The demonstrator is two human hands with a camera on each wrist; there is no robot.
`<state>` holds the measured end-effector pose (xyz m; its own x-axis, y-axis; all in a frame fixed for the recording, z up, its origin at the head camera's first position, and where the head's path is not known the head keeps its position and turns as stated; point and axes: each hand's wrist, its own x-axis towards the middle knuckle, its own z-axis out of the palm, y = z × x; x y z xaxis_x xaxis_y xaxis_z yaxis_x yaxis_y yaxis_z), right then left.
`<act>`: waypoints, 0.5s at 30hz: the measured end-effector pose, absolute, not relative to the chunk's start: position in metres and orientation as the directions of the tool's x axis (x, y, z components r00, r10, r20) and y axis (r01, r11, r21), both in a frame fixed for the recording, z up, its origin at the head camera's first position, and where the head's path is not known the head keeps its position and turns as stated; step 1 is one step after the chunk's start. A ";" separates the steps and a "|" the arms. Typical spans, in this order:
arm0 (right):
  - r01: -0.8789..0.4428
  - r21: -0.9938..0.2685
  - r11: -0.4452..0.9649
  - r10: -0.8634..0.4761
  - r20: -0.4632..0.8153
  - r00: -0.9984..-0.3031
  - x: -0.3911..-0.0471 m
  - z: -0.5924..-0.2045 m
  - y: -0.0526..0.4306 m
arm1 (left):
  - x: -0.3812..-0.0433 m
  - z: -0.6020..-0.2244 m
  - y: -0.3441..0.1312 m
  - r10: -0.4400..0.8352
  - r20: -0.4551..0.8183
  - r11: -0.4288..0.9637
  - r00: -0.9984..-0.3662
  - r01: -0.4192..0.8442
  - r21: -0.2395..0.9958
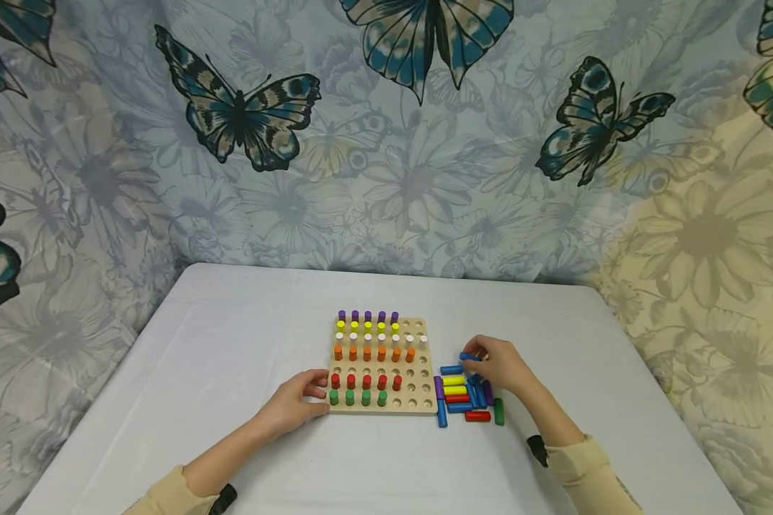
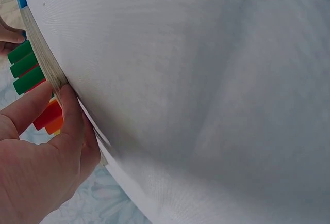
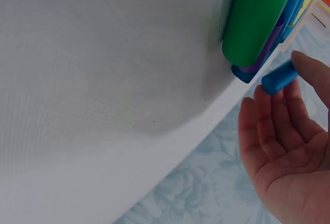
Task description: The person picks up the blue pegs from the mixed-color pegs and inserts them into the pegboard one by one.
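A wooden pegboard [image 1: 420, 395] carries rows of purple, yellow, white, orange, red and green pegs, with open holes mostly along its right side. My left hand [image 1: 294, 400] holds the board at its left edge near the front corner; in the left wrist view its thumb and fingers meet the wooden edge. Just right of the board, my right hand [image 1: 499, 366] pinches a blue peg [image 3: 279, 78] between thumb and fingertips, above a pile of loose pegs. A green peg [image 3: 256, 20] lies large in the right wrist view, below that hand.
Loose blue, yellow, red and purple pegs lie heaped beside the board, among them a yellow peg [image 1: 454, 381] and a red peg [image 1: 477, 416]. A white cloth covers the table [image 1: 245, 307]. Behind it hangs a butterfly-patterned wall covering [image 1: 419, 214].
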<state>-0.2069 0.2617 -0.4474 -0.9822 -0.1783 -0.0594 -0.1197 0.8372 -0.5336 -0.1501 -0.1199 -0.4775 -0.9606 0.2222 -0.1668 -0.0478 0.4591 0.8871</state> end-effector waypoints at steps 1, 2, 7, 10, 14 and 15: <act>-0.127 -0.542 0.830 -0.181 -0.047 -0.982 -0.207 -0.447 0.262 | -0.150 -0.478 -0.120 0.224 -0.165 0.457 -0.960 -0.046 0.888; -0.130 -0.551 0.824 -0.179 -0.037 -0.983 -0.206 -0.447 0.261 | -0.150 -0.478 -0.120 0.226 -0.165 0.454 -0.960 -0.046 0.890; -0.171 -0.598 0.783 -0.192 0.029 -0.981 -0.205 -0.448 0.259 | -0.150 -0.477 -0.120 0.225 -0.171 0.447 -0.959 -0.054 0.893; -0.193 -0.619 0.762 -0.197 0.062 -0.978 -0.204 -0.449 0.255 | -0.150 -0.477 -0.120 0.223 -0.175 0.447 -0.959 -0.059 0.893; -0.213 -0.649 0.731 -0.204 0.090 -0.975 -0.204 -0.448 0.249 | -0.150 -0.477 -0.121 0.223 -0.174 0.450 -0.959 -0.057 0.891; -0.217 -0.658 0.721 -0.208 0.093 -0.974 -0.204 -0.448 0.248 | -0.150 -0.477 -0.121 0.224 -0.172 0.450 -0.959 -0.055 0.891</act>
